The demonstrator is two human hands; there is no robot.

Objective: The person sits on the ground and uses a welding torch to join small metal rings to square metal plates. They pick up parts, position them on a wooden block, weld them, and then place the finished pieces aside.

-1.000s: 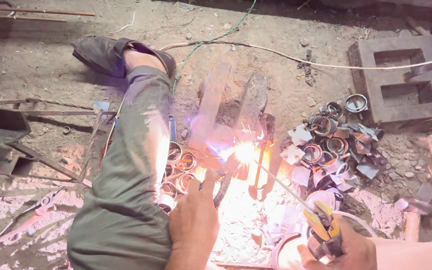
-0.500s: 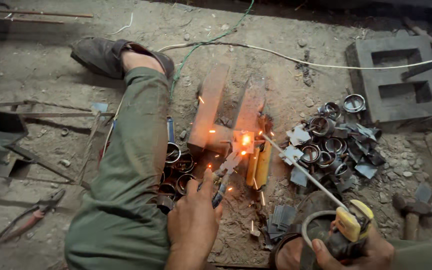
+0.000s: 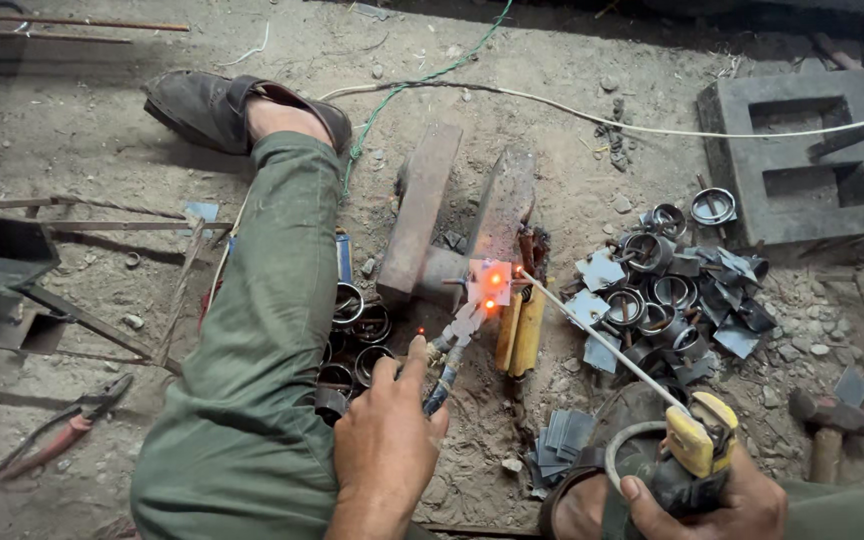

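Our left hand (image 3: 384, 440) clamps pliers (image 3: 449, 350); right hand (image 3: 697, 495) grips the rod holder (image 3: 700, 447). Glowing plate (image 3: 489, 283) beyond our fingertips could burn us.

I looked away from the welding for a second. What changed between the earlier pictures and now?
The bright arc glare has died down to two small orange glowing spots on the little metal plate. The right hand has drawn the rod slightly back off the plate. The left hand keeps its grip on the pliers; rings and leg unchanged.

Dirt-floor welding workshop: scrap metal pieces (image 3: 667, 290), hammer (image 3: 830, 425).
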